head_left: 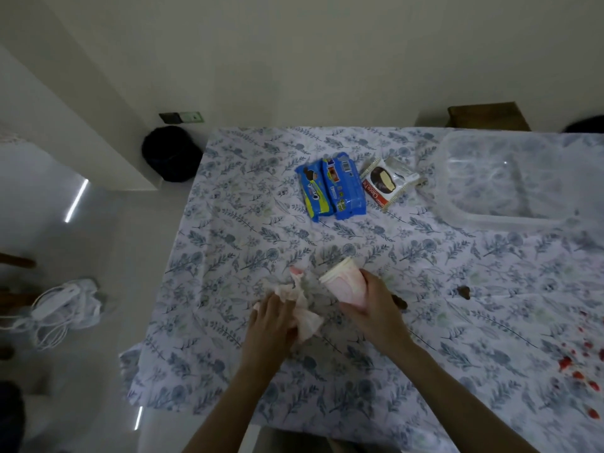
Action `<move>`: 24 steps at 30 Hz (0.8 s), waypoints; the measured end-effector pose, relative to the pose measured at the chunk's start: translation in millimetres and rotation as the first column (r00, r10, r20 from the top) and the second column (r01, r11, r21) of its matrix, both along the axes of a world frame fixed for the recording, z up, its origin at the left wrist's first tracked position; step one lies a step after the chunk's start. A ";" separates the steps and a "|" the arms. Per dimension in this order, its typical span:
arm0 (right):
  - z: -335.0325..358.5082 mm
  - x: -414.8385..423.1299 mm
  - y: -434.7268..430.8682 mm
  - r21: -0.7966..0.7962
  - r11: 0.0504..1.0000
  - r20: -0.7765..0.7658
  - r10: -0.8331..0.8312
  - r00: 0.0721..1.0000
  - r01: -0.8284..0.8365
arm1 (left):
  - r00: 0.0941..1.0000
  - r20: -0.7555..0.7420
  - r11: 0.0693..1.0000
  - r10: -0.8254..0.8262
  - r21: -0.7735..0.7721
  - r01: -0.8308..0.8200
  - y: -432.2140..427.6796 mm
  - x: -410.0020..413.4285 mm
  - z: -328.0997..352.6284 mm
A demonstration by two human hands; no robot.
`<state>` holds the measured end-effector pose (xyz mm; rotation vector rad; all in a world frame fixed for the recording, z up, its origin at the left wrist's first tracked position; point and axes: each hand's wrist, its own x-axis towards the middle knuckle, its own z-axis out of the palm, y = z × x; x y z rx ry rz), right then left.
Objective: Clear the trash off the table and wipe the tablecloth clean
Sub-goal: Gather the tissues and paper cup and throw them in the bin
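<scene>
Left hand [271,323], lower centre of the frame, gripped a crumpled tissue [305,308] that lay on the flowered tablecloth [248,230]. Right hand [376,308], just beside it, had its fingers curled round a pink-and-white paper cup [343,282], which was tilted with its mouth toward the upper left. Blue biscuit packets [331,188] and a snack wrapper [387,183] lay side by side, upper centre. Clear plastic tub [503,217] stood upper right. Brown crumbs [464,292] sat right of the cup; red spots [578,367] marked the cloth at the right edge. Black bin [171,153] stood on the floor, upper left.
</scene>
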<state>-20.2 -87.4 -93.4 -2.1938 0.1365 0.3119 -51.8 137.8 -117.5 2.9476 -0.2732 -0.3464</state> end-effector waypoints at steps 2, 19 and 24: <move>1.0 1.4 -0.3 0.019 1.000 0.009 0.004 1.000 -0.004 | 0.999 0.034 1.000 0.005 0.022 -0.006 -3.1 2.0 4.0; 3.3 -3.6 -18.2 0.079 0.995 -0.005 -0.061 0.998 0.062 | 0.988 0.092 0.955 -0.124 -0.259 0.144 -40.8 41.7 -11.5; 5.1 3.9 -10.0 0.076 0.995 -0.041 -0.060 0.997 0.063 | 0.986 -0.076 0.887 0.147 -0.431 -0.166 -34.5 52.0 9.2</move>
